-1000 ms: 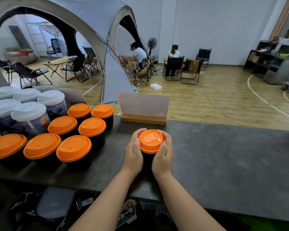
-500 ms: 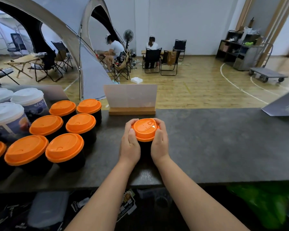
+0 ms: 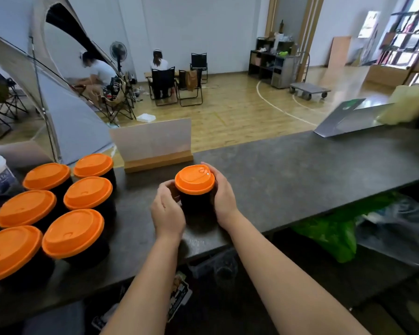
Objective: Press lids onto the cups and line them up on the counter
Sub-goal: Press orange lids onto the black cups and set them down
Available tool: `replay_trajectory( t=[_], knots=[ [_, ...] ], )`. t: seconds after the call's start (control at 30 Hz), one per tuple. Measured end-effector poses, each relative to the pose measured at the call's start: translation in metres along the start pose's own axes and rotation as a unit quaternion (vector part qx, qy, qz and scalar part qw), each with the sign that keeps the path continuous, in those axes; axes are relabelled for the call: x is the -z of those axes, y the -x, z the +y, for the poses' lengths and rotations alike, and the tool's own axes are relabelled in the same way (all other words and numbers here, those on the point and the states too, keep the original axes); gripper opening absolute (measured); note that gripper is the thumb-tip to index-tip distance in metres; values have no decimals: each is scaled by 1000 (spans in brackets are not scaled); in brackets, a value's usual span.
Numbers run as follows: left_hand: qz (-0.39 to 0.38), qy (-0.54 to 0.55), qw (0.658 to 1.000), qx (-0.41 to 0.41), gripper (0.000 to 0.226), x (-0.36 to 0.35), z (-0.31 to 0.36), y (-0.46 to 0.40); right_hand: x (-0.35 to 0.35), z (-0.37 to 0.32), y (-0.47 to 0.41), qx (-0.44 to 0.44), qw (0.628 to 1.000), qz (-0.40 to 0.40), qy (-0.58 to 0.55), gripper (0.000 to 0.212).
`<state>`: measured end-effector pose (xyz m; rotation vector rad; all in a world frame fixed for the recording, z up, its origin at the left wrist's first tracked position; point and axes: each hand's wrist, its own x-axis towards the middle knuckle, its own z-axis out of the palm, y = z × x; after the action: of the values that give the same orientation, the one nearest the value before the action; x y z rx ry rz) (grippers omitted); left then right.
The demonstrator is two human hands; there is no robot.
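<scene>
Gripping the black cup (image 3: pixel 196 201) at mid-table (image 3: pixel 300 170), left hand (image 3: pixel 168 211) now slipped lower, right hand (image 3: pixel 224 195) curling fingers around cup and orange lid (image 3: pixel 194 179). Looking seated; likely joining lidded cups (image 3: pixel 58 209) at left.

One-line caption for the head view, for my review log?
Both hands, left hand and right hand, hold an orange-lidded black cup on the dark counter, beside six lidded cups.

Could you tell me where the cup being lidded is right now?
Mid-counter, the black cup stands between both hands, right of the orange-lidded group, before the sign stand.
</scene>
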<state>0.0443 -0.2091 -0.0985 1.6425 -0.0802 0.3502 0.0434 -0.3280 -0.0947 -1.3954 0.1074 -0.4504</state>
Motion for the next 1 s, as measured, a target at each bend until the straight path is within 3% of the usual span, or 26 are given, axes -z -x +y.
replay_trajectory(
  t=[0.13, 0.2, 0.3, 0.47, 0.6, 0.77, 1.0],
  knots=[
    [-191, 64, 979, -30, 50, -11, 6, 15, 35, -4, 11, -41, 997, -11, -63, 37],
    [-227, 101, 969, -11, 48, -32, 14, 30, 55, -10, 15, -44, 996, 6, -74, 48],
    [-216, 125, 968, 19, 48, -75, 30, 55, 91, -24, 25, -35, 995, 35, -82, 57],
    [-212, 68, 974, -33, 78, -159, 56, 97, 177, -51, 46, -18, 996, 72, -57, 58],
    [-197, 72, 976, -55, 55, -237, 78, 149, 266, -73, 57, 1, 991, 129, -26, 53],
    [-221, 29, 974, -38, 48, -331, 104, 200, 366, -99, 57, 16, 983, 185, -5, 64],
    [-225, 119, 967, -32, 49, -420, 123, 226, 456, -125, 37, 57, 980, 190, -15, 27]
  ],
)
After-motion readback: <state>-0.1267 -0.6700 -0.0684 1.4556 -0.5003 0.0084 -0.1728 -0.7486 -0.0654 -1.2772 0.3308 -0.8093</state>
